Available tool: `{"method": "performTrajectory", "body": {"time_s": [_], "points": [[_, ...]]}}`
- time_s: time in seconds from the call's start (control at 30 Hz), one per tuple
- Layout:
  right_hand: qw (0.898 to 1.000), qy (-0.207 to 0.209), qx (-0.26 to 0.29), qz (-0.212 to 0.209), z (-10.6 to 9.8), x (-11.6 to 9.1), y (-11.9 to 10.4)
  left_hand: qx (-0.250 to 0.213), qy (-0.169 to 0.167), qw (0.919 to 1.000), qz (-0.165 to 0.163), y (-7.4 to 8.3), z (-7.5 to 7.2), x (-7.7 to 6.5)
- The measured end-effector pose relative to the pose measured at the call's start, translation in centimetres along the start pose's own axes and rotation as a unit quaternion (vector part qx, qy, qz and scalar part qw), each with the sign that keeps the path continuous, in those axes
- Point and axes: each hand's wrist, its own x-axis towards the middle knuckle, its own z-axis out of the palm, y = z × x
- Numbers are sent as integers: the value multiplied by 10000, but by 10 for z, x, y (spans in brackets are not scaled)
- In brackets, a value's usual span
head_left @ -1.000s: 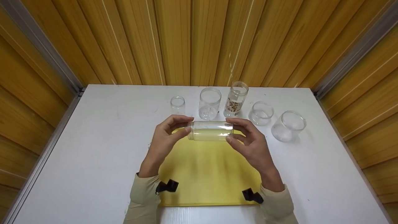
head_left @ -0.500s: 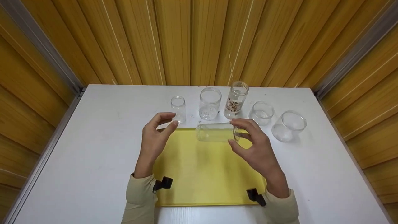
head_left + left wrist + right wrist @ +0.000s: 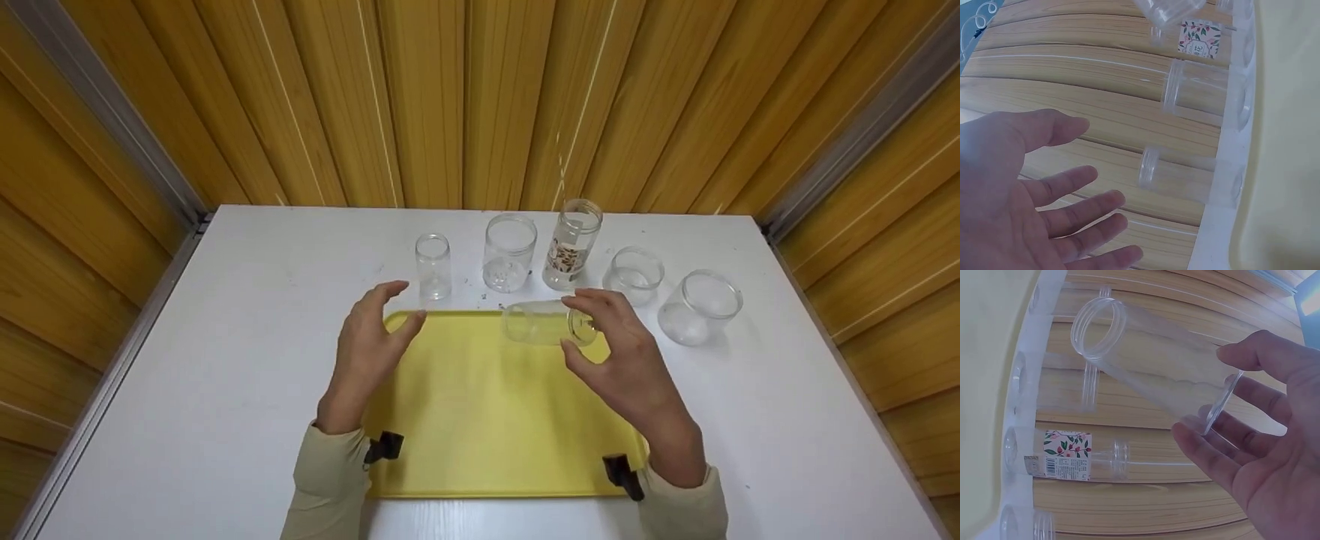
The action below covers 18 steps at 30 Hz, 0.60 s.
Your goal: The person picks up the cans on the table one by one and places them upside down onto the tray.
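My right hand [image 3: 626, 364] grips a clear, straight-sided jar [image 3: 536, 322] by its base end, above the tray's far edge. The jar lies on its side in the air. In the right wrist view, its threaded, uncovered mouth points away from the palm, and the thumb and fingers [image 3: 1207, 455] wrap the base rim. To the left, my left hand [image 3: 367, 341] hovers over the tray's left side with nothing in it, thumb and fingers spread apart. Nearest to it stands a narrow clear jar [image 3: 433, 274], also visible in the left wrist view, apart from the fingertips.
A yellow tray [image 3: 487, 427] lies on the white table [image 3: 247, 360]. Behind it stand a wide jar [image 3: 510, 259] and a tall jar with a printed label [image 3: 566, 255]. A short jar [image 3: 634, 274] and another wide jar [image 3: 697, 311] stand right. Wood-look panels [image 3: 427, 105] enclose the table.
My left hand has let go of the jar's mouth end and moved left. The right hand has carried the jar slightly right, still holding the base. The standing jars have stayed put.
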Motion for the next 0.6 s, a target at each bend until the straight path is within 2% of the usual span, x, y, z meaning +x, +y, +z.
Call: {"method": "performTrajectory", "body": {"time_s": [0.2,0.33,0.43,0.6], "points": [[9999,-56,-135,-41,-4,-2,0,380,-381,9977,-411,-17,-4,-2],[9996,-47,-272,7,-7,-4,0,693,-426,9951,-565,-28,-7,-2],[9993,-49,-360,24,-10,-4,0,935,-528,9910,-795,-36,-9,-1],[9988,-107,-469,50,-12,-5,-2,1174,-903,9827,-1112,-46,-11,0]]}}
